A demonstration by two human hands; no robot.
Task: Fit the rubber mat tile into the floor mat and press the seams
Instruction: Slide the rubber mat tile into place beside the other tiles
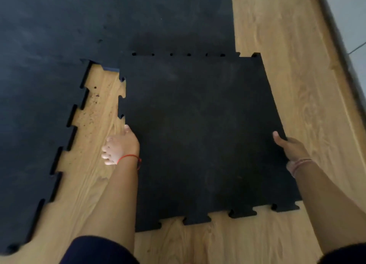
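Both hands grip the rubber mat tile (202, 137) by its side edges, the left hand (120, 147) on the left edge, the right hand (291, 147) on the right. Its far edge meets the floor mat (79, 26), while bare wooden floor (95, 125) shows along its left side.

— How's my feed?
— Dim and soft; I see the black tile (198, 135) swallowing detail.
— Any glare?
— One bright patch on my left hand (118, 147); straight edges bow towards the corners.
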